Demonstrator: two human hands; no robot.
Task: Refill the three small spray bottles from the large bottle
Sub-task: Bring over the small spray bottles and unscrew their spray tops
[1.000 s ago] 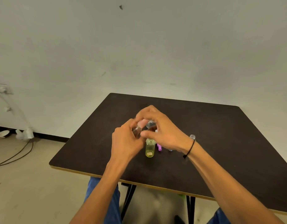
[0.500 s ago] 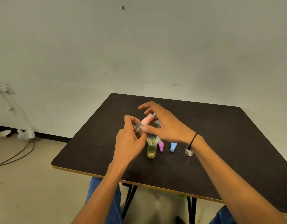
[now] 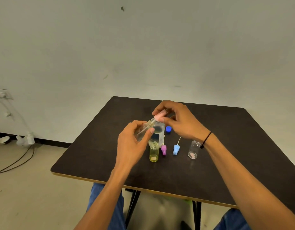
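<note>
Beige floor fills the lower left of the frame, with a dark cable (image 3: 18,161) trailing across it and a small white bowl (image 3: 3,139) against the wall. Right of that, the dark table (image 3: 97,151) takes up the middle and right of the frame, with my blue trouser knees showing below its near edge.

Just left of the table's centre, my left hand (image 3: 131,145) is raised above the tabletop, its fingers curled round a small clear bottle (image 3: 141,131) that tilts up to the right. Its dip tube runs inside the bottle, and the pink spray top (image 3: 159,116) sits just off the neck. My right hand (image 3: 181,122), above centre, pinches that pink top between thumb and fingertips; a black band circles the wrist.

Behind my hands stands the large bottle (image 3: 157,132), clear with pale liquid and no cap on; its blue cap (image 3: 168,129) lies on the table just to its right. In front of the large bottle a small yellow bottle (image 3: 154,151) stands upright with its neck bare. Beside it, further right, lie a purple spray top (image 3: 163,149) and then a light blue spray top (image 3: 176,149) with its tube pointing away from me. Rightmost, near my right wrist, a small clear bottle without a top (image 3: 193,150) stands upright.
</note>
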